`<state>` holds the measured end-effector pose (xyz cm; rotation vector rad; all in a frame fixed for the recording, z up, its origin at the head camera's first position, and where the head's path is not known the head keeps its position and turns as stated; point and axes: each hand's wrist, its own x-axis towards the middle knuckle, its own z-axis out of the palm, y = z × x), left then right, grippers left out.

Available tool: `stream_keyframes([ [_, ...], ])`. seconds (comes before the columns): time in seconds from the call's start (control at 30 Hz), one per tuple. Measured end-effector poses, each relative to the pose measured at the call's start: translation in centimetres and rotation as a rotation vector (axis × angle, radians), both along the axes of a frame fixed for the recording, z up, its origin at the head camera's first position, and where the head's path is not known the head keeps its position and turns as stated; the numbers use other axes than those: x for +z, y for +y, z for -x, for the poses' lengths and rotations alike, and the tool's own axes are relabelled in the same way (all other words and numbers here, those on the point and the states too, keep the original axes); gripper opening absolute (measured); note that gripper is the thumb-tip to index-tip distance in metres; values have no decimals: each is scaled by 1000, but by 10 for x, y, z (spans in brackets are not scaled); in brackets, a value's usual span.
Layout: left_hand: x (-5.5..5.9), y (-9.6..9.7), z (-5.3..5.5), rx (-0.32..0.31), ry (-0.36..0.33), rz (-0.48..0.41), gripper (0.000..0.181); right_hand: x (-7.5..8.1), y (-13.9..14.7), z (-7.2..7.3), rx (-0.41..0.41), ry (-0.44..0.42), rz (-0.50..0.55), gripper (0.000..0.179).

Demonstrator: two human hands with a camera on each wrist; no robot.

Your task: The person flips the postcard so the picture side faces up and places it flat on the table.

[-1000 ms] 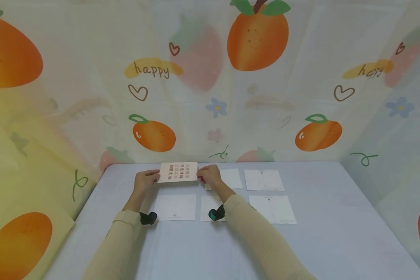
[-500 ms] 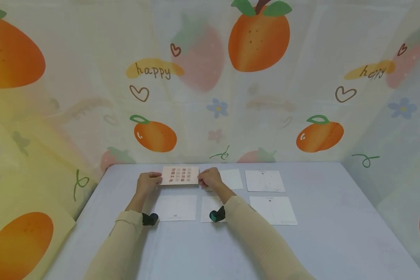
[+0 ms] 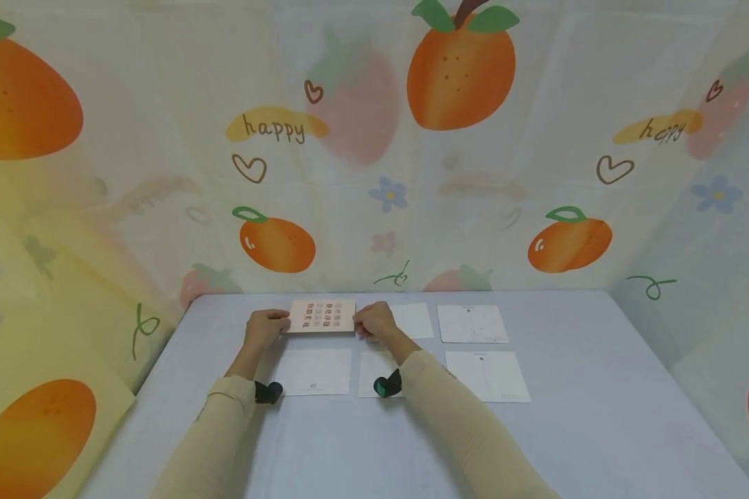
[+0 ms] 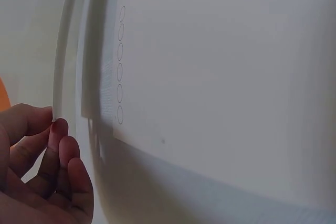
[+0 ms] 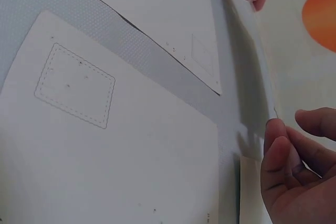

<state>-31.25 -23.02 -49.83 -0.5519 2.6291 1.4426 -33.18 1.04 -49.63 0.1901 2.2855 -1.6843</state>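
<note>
A cream postcard (image 3: 322, 316) printed with vertical lines of characters is held slightly above the back left of the table. My left hand (image 3: 265, 330) pinches its left edge between thumb and fingers; the left wrist view shows the postcard nearly edge-on. At the right edge my right hand (image 3: 377, 320) holds it with curled fingertips, though in the right wrist view the thumb (image 5: 317, 121) looks slightly apart from the fingers. A white postcard (image 3: 415, 320) lies partly hidden behind the right hand. Below the held one lies another white postcard (image 3: 317, 374), blank side up.
More postcards lie in two rows: a back right postcard (image 3: 472, 324), a front right postcard (image 3: 488, 376) and a front middle postcard (image 3: 374, 362) partly covered by the right forearm. They rest on a pale cloth-covered table (image 3: 599, 416). A fruit-patterned curtain (image 3: 374, 229) closes the back.
Both hands have brought the postcard slightly down and to the right. The postcards on the table have not moved.
</note>
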Motion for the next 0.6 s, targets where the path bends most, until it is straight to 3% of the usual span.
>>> stream_keyframes([
  [0.27, -4, -1, 0, -26, 17, 49, 30, -3, -1, 0, 5, -20, -36, 14],
  [0.6, -7, 1, 0, -30, -26, 97, 31, -5, -3, -1, 2, -48, -44, 11],
])
